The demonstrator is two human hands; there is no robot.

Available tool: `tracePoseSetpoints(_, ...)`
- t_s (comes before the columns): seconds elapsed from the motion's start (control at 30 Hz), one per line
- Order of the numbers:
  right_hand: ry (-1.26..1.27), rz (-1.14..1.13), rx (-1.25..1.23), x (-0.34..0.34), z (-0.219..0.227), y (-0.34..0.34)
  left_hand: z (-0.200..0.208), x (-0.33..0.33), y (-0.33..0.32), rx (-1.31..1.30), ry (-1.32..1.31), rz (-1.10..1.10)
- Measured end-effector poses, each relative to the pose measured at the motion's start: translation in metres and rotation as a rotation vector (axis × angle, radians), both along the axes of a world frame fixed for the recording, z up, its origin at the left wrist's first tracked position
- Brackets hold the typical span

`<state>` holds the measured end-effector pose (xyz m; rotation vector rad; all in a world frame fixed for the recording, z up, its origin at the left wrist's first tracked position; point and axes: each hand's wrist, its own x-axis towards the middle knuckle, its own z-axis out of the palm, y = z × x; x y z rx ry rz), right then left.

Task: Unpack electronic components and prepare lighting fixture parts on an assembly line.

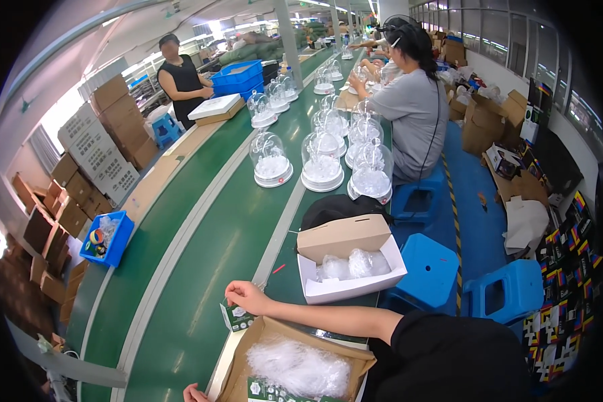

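Observation:
My right hand [246, 297] reaches across from the right, its fingers closed on the edge of a green printed card [237, 317]. The card stands at the far left corner of an open cardboard box [363, 362]. Inside that box lies a heap of crinkled clear plastic bags or film [300, 365]. Another green printed piece [275, 390] shows at the box's near side, cut off by the picture's edge. Only the fingertips of my left hand [194, 394] are visible, beside the box's near left corner; whether they grip anything is hidden.
Past my right arm, an open white box [345, 289] holds plastic-wrapped items. Several clear domes on white bases [322, 173] line the green conveyor table [201, 268]. Blue stools [427, 268] stand at right, a blue bin [117, 244] at left. Two co-workers [409, 107] [181, 77] are farther along.

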<state>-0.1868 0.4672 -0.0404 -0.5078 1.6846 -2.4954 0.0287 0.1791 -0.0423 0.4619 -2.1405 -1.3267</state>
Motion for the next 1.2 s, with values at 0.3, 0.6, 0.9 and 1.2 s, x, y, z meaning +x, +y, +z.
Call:
tracePoseSetpoints(0.3,0.003,0.006,-0.016,-0.0007,-0.0014,-0.0006,-0.0091,-0.0016,-0.0071,0.043,-0.011,0.007)
tracePoseSetpoints(0.6,0.009,-0.009,-0.015,-0.0005,-0.0011,-0.0018,-0.006,-0.0001,-0.0051,0.089,-0.004,0.001)
tracePoseSetpoints(0.9,0.014,-0.007,-0.031,-0.0005,-0.0003,-0.0014,-0.0006,0.0002,-0.0001,0.067,-0.002,-0.004)
tracePoseSetpoints(1.2,0.004,0.007,-0.007,-0.0003,0.0006,0.0012,-0.0088,-0.0023,-0.0064,0.047,0.019,-0.033)
